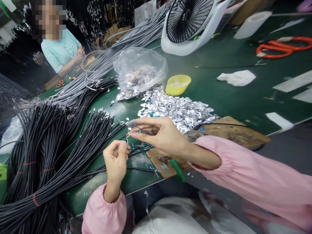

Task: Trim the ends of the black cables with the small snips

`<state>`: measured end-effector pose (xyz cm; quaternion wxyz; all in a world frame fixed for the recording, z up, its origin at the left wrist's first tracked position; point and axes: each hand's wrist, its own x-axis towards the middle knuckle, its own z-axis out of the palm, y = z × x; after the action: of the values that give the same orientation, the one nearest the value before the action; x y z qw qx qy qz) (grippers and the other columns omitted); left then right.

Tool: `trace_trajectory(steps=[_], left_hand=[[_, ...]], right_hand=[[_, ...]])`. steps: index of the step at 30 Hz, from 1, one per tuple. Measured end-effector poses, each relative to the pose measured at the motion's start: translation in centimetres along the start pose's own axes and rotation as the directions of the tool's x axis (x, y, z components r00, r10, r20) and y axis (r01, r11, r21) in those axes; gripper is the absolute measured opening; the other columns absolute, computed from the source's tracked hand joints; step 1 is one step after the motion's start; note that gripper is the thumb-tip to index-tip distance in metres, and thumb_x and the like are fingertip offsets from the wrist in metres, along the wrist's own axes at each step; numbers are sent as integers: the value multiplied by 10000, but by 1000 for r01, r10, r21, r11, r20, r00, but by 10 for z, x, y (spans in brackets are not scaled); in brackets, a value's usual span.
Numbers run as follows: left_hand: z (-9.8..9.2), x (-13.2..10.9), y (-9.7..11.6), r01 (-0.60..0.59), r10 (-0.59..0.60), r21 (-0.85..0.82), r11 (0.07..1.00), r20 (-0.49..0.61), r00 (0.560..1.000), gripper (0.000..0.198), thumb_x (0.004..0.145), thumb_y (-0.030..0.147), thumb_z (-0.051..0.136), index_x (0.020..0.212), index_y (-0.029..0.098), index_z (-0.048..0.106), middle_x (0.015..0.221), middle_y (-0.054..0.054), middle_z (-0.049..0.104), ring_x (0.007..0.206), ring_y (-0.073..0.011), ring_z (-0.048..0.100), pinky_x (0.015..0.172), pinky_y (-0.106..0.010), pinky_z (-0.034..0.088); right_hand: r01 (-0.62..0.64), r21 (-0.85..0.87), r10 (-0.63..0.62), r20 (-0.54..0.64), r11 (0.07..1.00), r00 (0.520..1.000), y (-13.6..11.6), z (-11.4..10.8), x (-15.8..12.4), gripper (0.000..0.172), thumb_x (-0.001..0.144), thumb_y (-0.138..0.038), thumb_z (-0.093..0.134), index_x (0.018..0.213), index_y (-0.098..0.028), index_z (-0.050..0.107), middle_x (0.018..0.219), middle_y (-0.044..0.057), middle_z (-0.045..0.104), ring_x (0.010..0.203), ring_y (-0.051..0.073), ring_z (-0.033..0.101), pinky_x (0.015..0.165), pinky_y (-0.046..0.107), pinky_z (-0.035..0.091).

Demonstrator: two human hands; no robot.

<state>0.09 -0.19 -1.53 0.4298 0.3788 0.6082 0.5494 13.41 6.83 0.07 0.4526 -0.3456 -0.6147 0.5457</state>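
Observation:
My left hand (pixel 116 161) is closed in a pinch on the stripped end of a thin black cable (pixel 140 169) that runs off to the right over the table edge. My right hand (pixel 158 133) hovers just above and to the right of it, fingers pinched on a small dark piece at the cable's tip. Both wrists wear pink sleeves. Behind my right hand lies a heap of small silver foil pieces (pixel 177 109). A big bundle of black cables (pixel 48 152) fans out at the left.
A worn cardboard sheet (pixel 234 133) lies under my right arm on the green table (pixel 231 97). A clear bag of foil bits (pixel 140 71), yellow scoop (pixel 177 84), white fan (pixel 192 24), grey cables (pixel 126 42) and orange scissors (pixel 282 47) lie beyond. Another person (pixel 60 48) works at the far left.

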Motion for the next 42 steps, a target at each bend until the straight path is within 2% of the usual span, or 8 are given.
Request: trace_trajectory(steps=[9,17,20,22,24,28,36,42], left_hand=[[3,0,1,22,-22,-42,999,1,1000,454,660,564,660,585,132,539,475,50,444,367,-13,335,345,-126,221],[4,0,1,-12,10,-47,999,-44,999,438,670,555,656,595,139,542,459,58,421,383,-30,340,361,-148,247],[4,0,0,-11,9,-48,999,-52,999,428,658,546,669,611,136,557,468,53,443,382,-32,348,360,-153,247],[4,0,0,-6,3,-56,998,-57,998,428,653,547,671,612,135,561,454,60,428,366,-26,330,350,-151,230],[4,0,0,-16,13,-63,998,-58,998,411,655,530,677,618,137,565,449,68,411,359,-22,319,350,-148,232],[4,1,-1,-48,44,-63,997,-56,997,372,662,488,690,621,138,570,462,66,422,366,-21,329,357,-148,252],[3,1,-2,-89,85,-39,995,-94,992,325,674,440,696,624,137,590,489,53,472,390,-20,358,379,-143,281],[4,0,-1,-108,106,-20,994,-90,990,308,696,426,680,629,140,589,477,55,477,374,-24,366,363,-145,274]], right_hand=[[329,-265,-338,12,906,941,5,3,-6,210,707,-110,580,890,-102,682,782,78,738,643,151,701,619,208,576],[741,-452,-747,213,496,630,3,1,-10,317,718,20,424,831,-161,659,685,21,725,561,97,666,521,163,523],[647,-403,-666,112,648,737,5,4,-11,232,727,-22,508,822,-182,646,708,8,728,591,100,676,553,160,538],[400,-339,-443,-58,852,894,6,5,-10,118,726,-112,594,814,-175,638,706,22,723,610,123,685,574,182,558],[136,-187,-163,-136,973,977,6,5,-6,119,711,-213,648,816,-162,626,734,49,723,667,162,700,620,228,580],[-119,47,119,9,992,993,3,4,0,230,693,-290,664,865,-146,614,790,74,729,753,206,706,705,310,591],[18,-38,-22,-114,999,993,0,5,-8,185,642,-169,667,827,-164,653,754,52,732,722,209,708,730,325,601],[-42,30,45,-96,999,994,-2,4,-6,132,656,-198,675,781,-155,670,771,51,728,722,186,701,689,289,594]])
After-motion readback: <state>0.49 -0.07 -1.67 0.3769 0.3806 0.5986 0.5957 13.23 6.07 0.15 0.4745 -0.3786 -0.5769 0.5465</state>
